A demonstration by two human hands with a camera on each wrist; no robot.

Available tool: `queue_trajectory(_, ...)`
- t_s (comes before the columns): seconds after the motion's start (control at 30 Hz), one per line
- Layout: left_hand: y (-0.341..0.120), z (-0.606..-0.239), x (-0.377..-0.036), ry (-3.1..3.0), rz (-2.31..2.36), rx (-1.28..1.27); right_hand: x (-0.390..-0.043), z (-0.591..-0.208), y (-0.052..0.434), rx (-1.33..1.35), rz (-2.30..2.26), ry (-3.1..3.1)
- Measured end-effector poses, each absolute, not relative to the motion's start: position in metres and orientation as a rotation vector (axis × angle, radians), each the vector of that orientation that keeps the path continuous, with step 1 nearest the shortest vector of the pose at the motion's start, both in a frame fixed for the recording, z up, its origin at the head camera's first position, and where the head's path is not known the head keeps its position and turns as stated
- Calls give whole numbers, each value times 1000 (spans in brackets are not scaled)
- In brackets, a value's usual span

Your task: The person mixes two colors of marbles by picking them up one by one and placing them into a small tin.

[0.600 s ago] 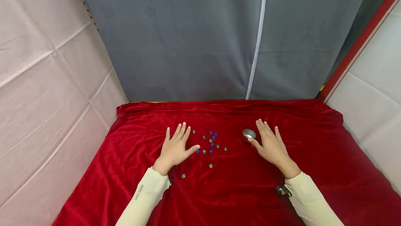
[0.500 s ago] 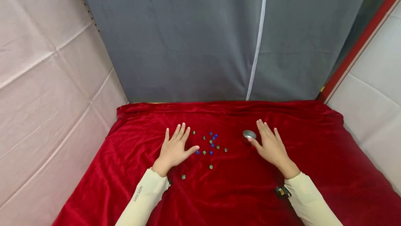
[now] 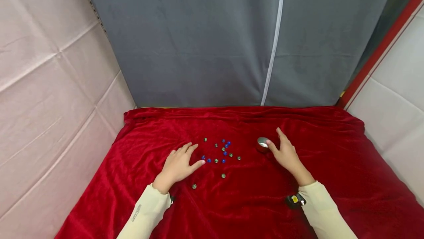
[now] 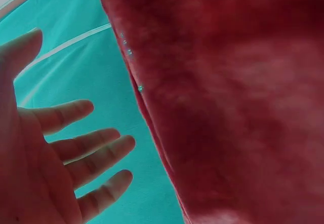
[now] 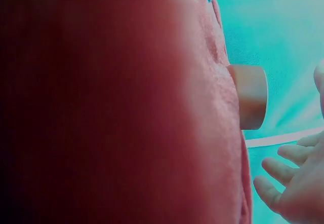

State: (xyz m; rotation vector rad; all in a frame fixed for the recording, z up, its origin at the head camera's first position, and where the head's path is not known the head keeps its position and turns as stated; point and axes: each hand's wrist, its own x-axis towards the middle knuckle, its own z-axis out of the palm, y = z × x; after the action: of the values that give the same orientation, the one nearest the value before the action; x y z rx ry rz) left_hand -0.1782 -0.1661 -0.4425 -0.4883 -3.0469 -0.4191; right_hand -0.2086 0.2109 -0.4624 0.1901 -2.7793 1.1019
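Several glass marbles, some blue point(image 3: 225, 153) and some green-tinted clear point(image 3: 223, 175), lie scattered over the red cloth. Just left of them is my left hand point(image 3: 179, 163), its fingers loosely spread and holding nothing; the left wrist view shows a bare palm. To the right of the marbles stands a small cup point(image 3: 261, 148) with a shiny metallic inside, seen from its side as a short cylinder in the right wrist view. My right hand point(image 3: 287, 154) is at the cup's right, thumb by its rim; whether it touches I cannot tell. That hand's fingers are relaxed and extended.
Red velvet cloth point(image 3: 251, 202) covers the table, with soft folds on it. A grey curtain point(image 3: 198, 47) hangs behind the far edge. White panels point(image 3: 56, 102) flank both sides. One green marble point(image 3: 194, 186) lies nearer the front than the others.
My left hand has drawn back a little to the left and its fingers bend slightly, uncovering a blue marble. My right hand has turned more onto its side beside the cup.
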Motion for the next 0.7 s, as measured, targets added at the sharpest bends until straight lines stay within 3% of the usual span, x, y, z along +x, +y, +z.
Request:
queue_trajectory(0.27,-171,-450,-168,-3022,-427,-539,-214,-471,212,177,1410,-2752)
queue_trajectory(0.7,-177,-453,-149,-3187,-529,-649,-217,-480,207,61,1503,-2796)
